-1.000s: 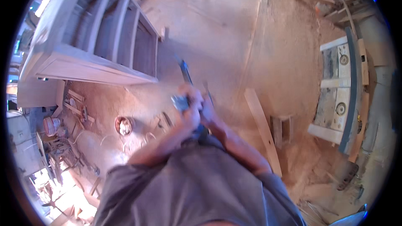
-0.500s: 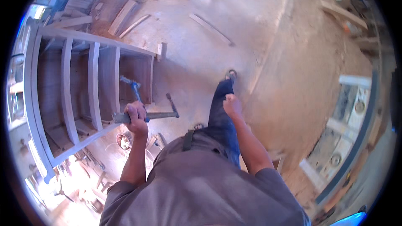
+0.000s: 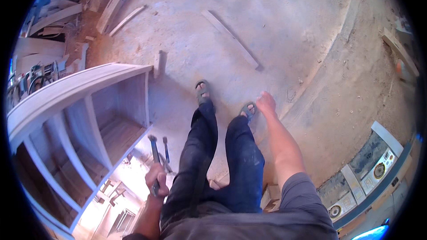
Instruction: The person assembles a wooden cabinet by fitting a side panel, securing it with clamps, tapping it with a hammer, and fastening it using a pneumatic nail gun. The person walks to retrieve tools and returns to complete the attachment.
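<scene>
My left hand is closed round the handles of two hammer-like tools, held low beside my left leg. One tool has a dark, thick upper end. A thinner one stands next to it, partly hidden by the first; their exact kind is hard to make out. To the left of this hand is an unfinished wooden cabinet frame with several open compartments split by pale dividers. My right hand hangs above my right foot, fingers curled, with nothing visible in it.
A long wooden strip lies on the floor ahead. More boards and offcuts are scattered at the far left. A short block stands by the cabinet's corner. On the right is a panel with round dials, and beyond it a plank.
My left hand has lowered toward my leg, and the tools now point forward. The view has shifted, showing both my feet. My right hand remains out in front, fingers curled.
</scene>
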`<action>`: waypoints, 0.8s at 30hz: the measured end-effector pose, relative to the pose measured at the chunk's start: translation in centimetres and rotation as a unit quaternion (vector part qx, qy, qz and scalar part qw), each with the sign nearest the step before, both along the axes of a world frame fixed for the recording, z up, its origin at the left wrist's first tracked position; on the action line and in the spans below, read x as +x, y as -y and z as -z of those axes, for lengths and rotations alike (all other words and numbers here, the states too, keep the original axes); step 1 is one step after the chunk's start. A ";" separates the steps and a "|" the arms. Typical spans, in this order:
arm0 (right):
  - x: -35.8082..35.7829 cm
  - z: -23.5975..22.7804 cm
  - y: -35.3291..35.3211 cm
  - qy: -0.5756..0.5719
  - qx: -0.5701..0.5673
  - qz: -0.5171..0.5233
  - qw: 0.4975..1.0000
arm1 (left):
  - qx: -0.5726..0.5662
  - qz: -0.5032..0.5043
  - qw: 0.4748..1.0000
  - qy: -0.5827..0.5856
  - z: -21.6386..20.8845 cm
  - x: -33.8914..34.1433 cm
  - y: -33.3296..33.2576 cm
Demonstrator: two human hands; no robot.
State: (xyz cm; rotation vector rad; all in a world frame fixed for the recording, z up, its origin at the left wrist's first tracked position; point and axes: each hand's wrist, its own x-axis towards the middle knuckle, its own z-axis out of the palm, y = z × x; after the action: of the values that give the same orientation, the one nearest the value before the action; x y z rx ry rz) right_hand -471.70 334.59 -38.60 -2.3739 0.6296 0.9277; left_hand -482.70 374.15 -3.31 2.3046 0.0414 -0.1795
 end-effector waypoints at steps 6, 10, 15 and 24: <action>8.5 16.2 -2.4 0.137 -0.117 -0.086 0.980 | 0.039 -0.055 0.993 -0.099 7.1 2.4 -0.8; 11.9 21.8 -3.1 0.159 -0.179 -0.121 0.963 | 0.041 -0.083 0.995 -0.048 10.1 4.5 -1.6; 13.7 20.3 -5.1 -0.051 0.009 -0.140 0.989 | 0.107 0.048 0.993 -0.003 12.7 5.3 -2.9; 11.2 -6.8 -10.3 -0.092 0.471 0.332 0.812 | 0.026 0.239 0.966 -0.094 8.2 6.8 -3.2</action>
State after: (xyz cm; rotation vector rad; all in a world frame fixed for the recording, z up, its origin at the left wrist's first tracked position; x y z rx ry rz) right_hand -460.51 344.88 -31.76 -1.0662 0.7564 0.8485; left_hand -475.90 377.37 -11.51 2.3054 -0.4218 -0.6491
